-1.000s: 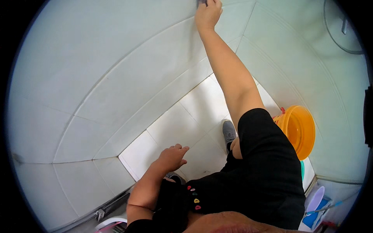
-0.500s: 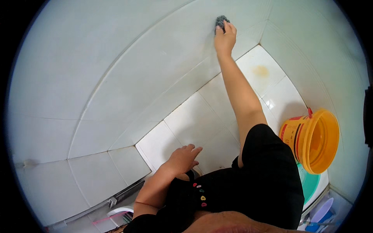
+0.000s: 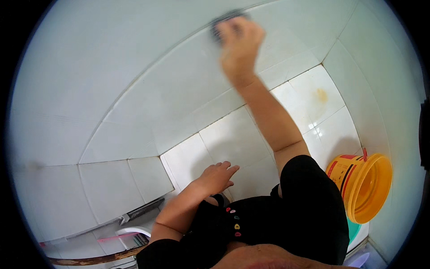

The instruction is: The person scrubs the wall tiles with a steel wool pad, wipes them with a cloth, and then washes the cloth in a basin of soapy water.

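Observation:
A dark grey scouring pad [image 3: 219, 22], blurred by motion, presses against the white tiled wall [image 3: 148, 107] near the top of the view. My right hand [image 3: 242, 47] grips it with bent fingers, the arm stretched far out. Lower down, my left hand [image 3: 217, 177] hangs in front of my body above the white floor tiles [image 3: 228, 132]. Its fingers are apart and hold nothing.
At the right stands a yellow bucket [image 3: 358, 186], tilted with its mouth toward me, over a green basin [image 3: 354, 228]. A yellowish stain [image 3: 321, 95] marks the floor near the far corner. A wooden pole [image 3: 96, 259] lies at lower left.
My right hand has moved left along the wall with the scouring pad. The view has shifted slightly, so the bucket sits lower. My left hand stays open near my body.

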`<move>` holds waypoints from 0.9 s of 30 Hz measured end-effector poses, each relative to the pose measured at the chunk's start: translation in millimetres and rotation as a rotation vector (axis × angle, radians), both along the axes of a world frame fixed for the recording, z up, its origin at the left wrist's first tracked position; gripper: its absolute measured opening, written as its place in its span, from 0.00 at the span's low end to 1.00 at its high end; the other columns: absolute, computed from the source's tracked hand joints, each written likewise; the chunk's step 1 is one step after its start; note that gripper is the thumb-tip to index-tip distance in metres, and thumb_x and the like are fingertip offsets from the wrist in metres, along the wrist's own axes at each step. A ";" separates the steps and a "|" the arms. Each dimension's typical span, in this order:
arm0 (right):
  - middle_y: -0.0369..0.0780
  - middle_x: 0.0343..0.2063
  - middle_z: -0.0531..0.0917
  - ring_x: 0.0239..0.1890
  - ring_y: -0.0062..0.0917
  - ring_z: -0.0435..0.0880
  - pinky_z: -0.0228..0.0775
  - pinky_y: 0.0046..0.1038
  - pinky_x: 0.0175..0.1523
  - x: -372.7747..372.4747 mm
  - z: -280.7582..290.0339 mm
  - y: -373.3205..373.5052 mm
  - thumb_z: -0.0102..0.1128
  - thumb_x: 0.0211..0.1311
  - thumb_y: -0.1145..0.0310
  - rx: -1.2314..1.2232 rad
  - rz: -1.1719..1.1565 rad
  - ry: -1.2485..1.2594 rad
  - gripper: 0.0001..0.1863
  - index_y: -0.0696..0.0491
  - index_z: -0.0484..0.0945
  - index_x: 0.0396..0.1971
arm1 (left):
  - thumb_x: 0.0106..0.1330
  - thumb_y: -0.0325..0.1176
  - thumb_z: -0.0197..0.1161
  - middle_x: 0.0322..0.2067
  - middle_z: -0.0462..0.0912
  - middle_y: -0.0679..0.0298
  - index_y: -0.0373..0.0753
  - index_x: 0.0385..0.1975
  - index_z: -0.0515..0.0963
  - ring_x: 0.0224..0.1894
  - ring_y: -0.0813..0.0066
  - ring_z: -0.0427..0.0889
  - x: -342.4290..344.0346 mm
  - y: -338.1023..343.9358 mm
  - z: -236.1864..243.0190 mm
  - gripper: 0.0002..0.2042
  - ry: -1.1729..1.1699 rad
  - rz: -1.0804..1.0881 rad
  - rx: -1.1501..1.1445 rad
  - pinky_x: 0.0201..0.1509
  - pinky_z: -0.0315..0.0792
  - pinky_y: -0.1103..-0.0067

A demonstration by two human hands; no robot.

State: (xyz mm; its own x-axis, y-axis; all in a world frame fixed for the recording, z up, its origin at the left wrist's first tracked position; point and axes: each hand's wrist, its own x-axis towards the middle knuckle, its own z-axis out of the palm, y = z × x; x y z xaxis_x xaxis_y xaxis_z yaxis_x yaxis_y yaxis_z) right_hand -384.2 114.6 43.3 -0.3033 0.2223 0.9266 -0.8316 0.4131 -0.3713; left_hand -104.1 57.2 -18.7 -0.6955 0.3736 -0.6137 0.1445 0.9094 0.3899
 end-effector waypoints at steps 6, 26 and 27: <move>0.36 0.34 0.76 0.38 0.32 0.73 0.61 0.35 0.46 38.2 -2.5 -33.1 0.59 0.41 0.77 0.200 0.103 0.097 0.12 0.50 0.79 0.30 | 0.59 0.36 0.61 0.52 0.69 0.54 0.44 0.59 0.63 0.52 0.54 0.71 1.0 -18.4 -1.7 0.27 -0.016 0.060 0.070 0.53 0.69 0.67; 0.37 0.30 0.76 0.35 0.34 0.73 0.66 0.32 0.38 90.9 29.4 -80.8 0.56 0.41 0.79 0.409 0.097 0.158 0.12 0.51 0.79 0.29 | 0.58 0.36 0.62 0.51 0.69 0.52 0.41 0.58 0.63 0.53 0.54 0.71 16.8 -15.2 10.8 0.27 -0.018 -0.065 0.182 0.53 0.69 0.66; 0.37 0.30 0.76 0.35 0.33 0.73 0.67 0.31 0.38 97.3 34.6 -85.4 0.56 0.41 0.79 0.414 0.144 0.142 0.11 0.51 0.79 0.28 | 0.58 0.37 0.62 0.51 0.70 0.52 0.41 0.58 0.63 0.53 0.54 0.71 16.7 -16.0 8.7 0.27 -0.001 -0.059 0.202 0.53 0.69 0.66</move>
State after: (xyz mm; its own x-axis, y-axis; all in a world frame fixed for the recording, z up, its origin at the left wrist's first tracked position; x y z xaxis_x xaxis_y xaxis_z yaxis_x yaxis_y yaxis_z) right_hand -286.9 29.2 77.8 -0.1680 -0.2107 0.9630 -0.9219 0.3795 -0.0778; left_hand -87.4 41.2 -10.0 -0.6684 0.5292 -0.5227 0.1946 0.8027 0.5637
